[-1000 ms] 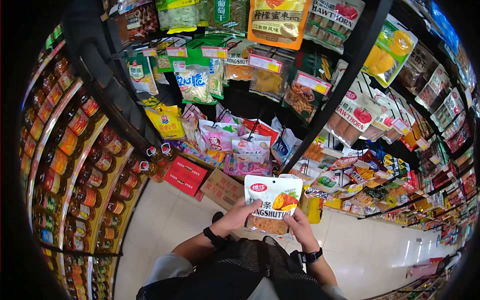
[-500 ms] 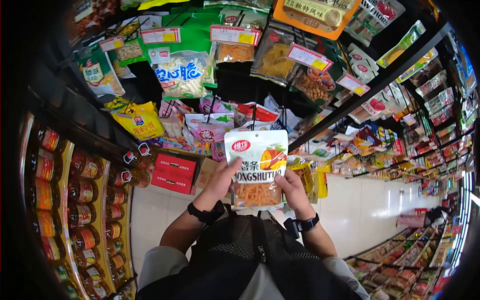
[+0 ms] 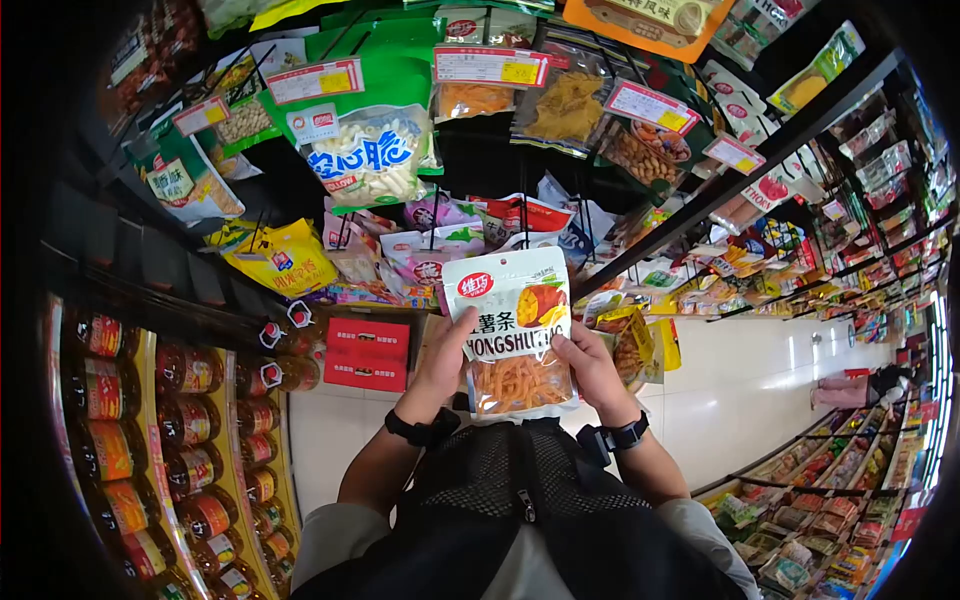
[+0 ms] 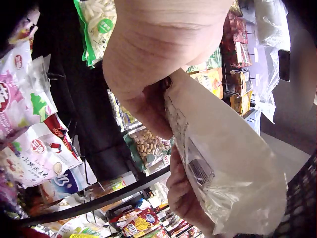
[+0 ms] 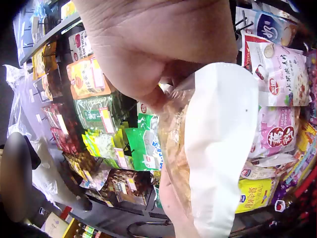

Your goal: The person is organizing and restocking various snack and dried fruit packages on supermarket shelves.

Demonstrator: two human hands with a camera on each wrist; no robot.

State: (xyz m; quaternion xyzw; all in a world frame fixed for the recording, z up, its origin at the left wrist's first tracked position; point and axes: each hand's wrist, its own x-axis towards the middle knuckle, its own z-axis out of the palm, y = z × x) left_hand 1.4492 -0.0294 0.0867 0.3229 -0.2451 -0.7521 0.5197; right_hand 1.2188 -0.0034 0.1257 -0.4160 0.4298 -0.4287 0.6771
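Observation:
Upright in front of the body, a snack bag (image 3: 520, 385) of dried sweet potato strips is gripped at both sides, its printed front facing up toward the head. Its label is white with a red logo, and orange strips show through a clear lower window. The left hand (image 3: 440, 362) holds the left edge, thumb laid over the front; the right hand (image 3: 592, 372) pinches the right edge the same way. In the left wrist view the bag's pale back (image 4: 233, 153) shows beside the palm. From the right wrist, the bag (image 5: 220, 134) looks slightly bulged.
Hanging snack bags, such as a green-and-white one (image 3: 365, 150), line the black rack ahead, with price tags (image 3: 490, 66) above. Jars (image 3: 190, 420) fill the shelf at left. A red box (image 3: 366, 354) stands on the floor; at far right a person (image 3: 860, 388) is in the aisle.
The view has shifted closer to the hanging bags, and the sweet potato bag now appears lower and nearer. Both hands keep their hold on its sides.

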